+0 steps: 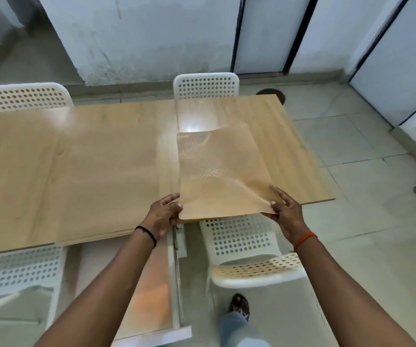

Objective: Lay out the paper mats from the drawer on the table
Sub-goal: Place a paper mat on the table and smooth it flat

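Observation:
A tan paper mat [217, 171] with a faint dotted pattern hangs just above the right part of the wooden table [76, 171], its near edge past the table's front edge. My left hand [165, 214] grips the mat's near left corner. My right hand [285, 210] grips the near right corner, which curls up slightly. Below the table, between my arms, an open drawer [151, 284] shows a tan surface inside; I cannot tell whether more mats lie in it.
White perforated chairs stand around the table: far left [26, 96], far middle [205, 85], near right [247, 251] under my right arm, near left [19, 276]. My foot [239, 305] is on the tiled floor. White walls and doors stand behind.

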